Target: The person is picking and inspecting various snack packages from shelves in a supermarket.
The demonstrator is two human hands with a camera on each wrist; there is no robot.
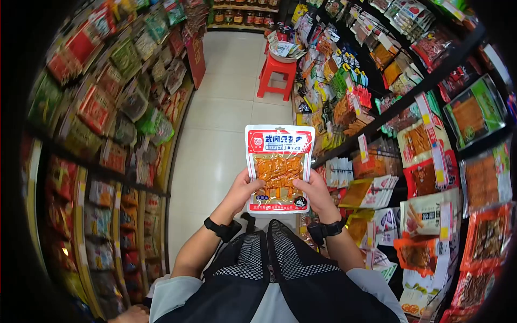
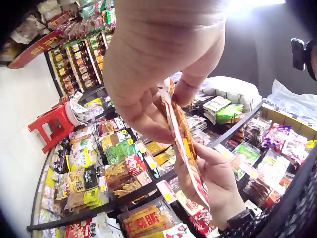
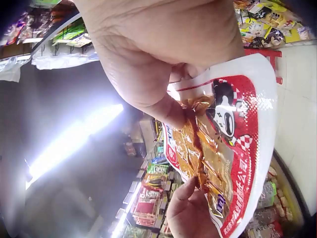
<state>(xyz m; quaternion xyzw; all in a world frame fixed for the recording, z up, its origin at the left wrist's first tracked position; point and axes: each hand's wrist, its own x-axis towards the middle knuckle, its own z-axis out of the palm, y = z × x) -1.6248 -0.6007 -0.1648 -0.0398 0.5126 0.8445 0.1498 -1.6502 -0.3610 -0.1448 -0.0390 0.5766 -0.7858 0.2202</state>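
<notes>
A sealed snack packet (image 1: 279,169) with a red and white border and a see-through middle is held up in front of the body. Brown-orange skewered pieces show through its window. At its left edge my left hand (image 1: 242,191) grips it, thumb on the front face and fingers behind. My right hand (image 1: 315,194) pinches the opposite edge the same way. In the left wrist view the packet (image 2: 184,141) appears edge-on between both hands. Across the right wrist view, the packet's (image 3: 247,148) lower border with a cartoon panda faces the camera.
Shelves of hanging snack bags (image 1: 97,107) line the left side, and racks of packets (image 1: 425,204) crowd the right. A red stool (image 1: 277,75) stands farther along the tiled aisle (image 1: 221,102). Jars (image 1: 239,19) fill the far shelf. Another person's hand (image 1: 132,315) shows at lower left.
</notes>
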